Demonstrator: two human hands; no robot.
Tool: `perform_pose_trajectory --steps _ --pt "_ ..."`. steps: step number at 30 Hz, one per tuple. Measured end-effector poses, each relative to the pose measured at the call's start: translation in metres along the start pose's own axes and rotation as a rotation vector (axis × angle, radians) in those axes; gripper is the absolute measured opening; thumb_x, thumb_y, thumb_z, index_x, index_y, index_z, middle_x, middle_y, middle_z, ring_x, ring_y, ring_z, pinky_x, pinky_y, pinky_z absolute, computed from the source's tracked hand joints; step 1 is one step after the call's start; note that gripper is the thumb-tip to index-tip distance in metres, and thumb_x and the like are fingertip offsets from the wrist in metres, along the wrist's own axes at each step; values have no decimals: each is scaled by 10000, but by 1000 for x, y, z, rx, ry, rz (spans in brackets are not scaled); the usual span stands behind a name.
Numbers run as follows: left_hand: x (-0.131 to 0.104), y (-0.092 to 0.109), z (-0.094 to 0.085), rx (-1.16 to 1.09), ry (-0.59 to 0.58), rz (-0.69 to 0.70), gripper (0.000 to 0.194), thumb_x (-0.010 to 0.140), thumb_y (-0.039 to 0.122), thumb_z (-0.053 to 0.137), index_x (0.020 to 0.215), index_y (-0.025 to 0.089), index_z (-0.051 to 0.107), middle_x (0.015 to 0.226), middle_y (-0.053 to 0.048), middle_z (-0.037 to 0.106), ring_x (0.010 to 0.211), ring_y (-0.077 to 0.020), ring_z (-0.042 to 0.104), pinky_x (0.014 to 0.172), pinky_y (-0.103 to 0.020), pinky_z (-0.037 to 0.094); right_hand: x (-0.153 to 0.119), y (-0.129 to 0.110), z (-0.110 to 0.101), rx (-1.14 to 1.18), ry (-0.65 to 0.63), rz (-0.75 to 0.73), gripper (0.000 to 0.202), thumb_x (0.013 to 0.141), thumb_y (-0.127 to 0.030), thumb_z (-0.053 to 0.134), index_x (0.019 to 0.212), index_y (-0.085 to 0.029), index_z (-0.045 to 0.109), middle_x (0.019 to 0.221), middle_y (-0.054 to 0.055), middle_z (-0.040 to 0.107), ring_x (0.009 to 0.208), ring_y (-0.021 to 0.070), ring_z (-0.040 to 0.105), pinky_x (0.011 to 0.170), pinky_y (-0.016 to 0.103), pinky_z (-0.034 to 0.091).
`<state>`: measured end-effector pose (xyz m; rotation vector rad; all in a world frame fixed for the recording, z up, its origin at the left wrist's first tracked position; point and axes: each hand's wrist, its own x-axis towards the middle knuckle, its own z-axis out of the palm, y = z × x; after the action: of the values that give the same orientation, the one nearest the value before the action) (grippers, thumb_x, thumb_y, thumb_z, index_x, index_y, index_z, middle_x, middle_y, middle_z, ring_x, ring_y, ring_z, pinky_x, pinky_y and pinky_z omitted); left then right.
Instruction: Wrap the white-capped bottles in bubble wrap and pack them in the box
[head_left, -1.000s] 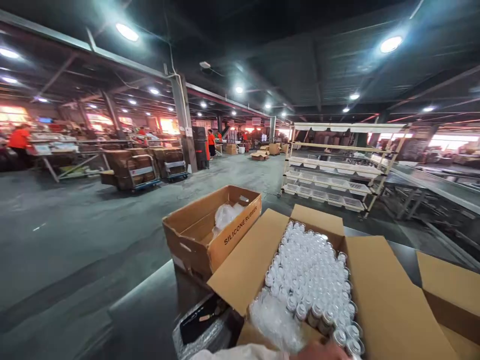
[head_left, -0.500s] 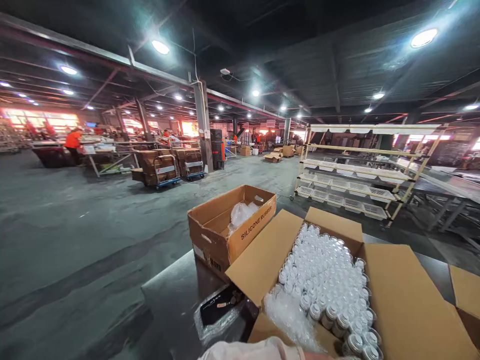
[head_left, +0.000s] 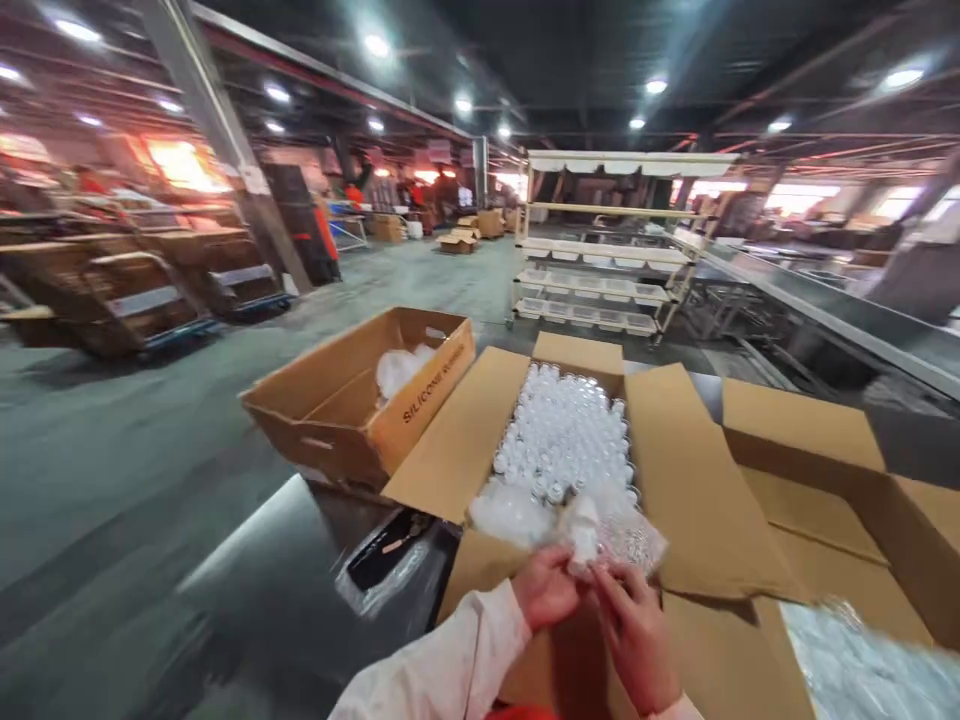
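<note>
My left hand (head_left: 550, 587) and my right hand (head_left: 637, 632) are close together over the near end of an open cardboard box (head_left: 461, 430). Both have their fingers closed on a clear bubble-wrap bag (head_left: 634, 538). A whitish patch shows at its left side; what it is I cannot make out. Behind the bag, rows of small clear bottles or jars (head_left: 566, 425) with pale tops fill the box. Crumpled clear bubble wrap (head_left: 510, 512) lies just left of the bag, inside the box.
A carton marked SILICONE RUBBER (head_left: 420, 400) holds some clear plastic. A dark item in clear film (head_left: 386, 555) lies on the dark tabletop (head_left: 262, 570). Another open carton (head_left: 810, 500) and clear plastic packaging (head_left: 855, 650) are at right. A tray rack (head_left: 600, 255) stands beyond.
The view has swung right and down. Both hands now show, holding the bubble-wrap bag over the box; before, only a sleeve and part of an arm showed at the bottom edge.
</note>
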<state>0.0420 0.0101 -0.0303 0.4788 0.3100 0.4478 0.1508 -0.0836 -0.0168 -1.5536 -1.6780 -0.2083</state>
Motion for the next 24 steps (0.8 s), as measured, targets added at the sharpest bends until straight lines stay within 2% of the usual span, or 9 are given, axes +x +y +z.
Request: perform_pose_trajectory --steps 2,6,9,14,18,21,24 --pt "1 -5 2 0 72 -12 221 647 287 635 805 135 609 832 -83 641 899 -188 593 895 -316 437 4 -14 -1 -12 -16 -48 323 915 -202 419 1141 -249 644 866 75 640 738 168 642 609 244 536" --pt "2 -16 5 92 114 -96 179 663 329 631 703 168 565 745 -60 621 872 -207 605 821 -324 481 0 -25 2 -69 -55 -66 319 894 -149 424 1090 -204 669 817 72 635 687 164 606 568 241 499" --pt "2 -17 4 141 178 -40 207 657 360 641 724 182 559 766 -42 616 859 -189 593 803 -301 478 -7 -26 4 -82 -54 -46 343 891 -127 407 1100 -193 670 780 69 617 645 154 582 537 232 474" --pt "0 -17 0 228 300 98 279 586 376 656 741 194 512 720 -12 573 729 -160 554 701 -289 465 -12 -29 7 -17 -31 6 324 923 -159 392 1125 -188 645 773 64 594 662 145 590 566 224 496" --pt "2 -20 -2 297 394 184 257 641 432 559 697 203 455 690 -5 533 693 -148 535 692 -292 464 -17 -34 13 75 -61 29 308 928 -177 416 1167 -217 608 811 66 610 699 151 608 601 235 522" --pt "4 -19 0 349 414 192 254 697 450 485 692 198 455 676 -19 538 688 -160 545 685 -304 474 -22 -40 18 125 -77 30 350 922 -155 407 1227 -227 563 834 75 618 716 160 621 600 242 534" --pt "-1 -10 3 446 390 162 268 731 430 499 809 177 532 788 -51 604 759 -168 580 738 -300 483 -23 -49 18 164 -92 48 372 925 -154 395 1262 -241 528 899 88 633 788 170 640 654 254 551"
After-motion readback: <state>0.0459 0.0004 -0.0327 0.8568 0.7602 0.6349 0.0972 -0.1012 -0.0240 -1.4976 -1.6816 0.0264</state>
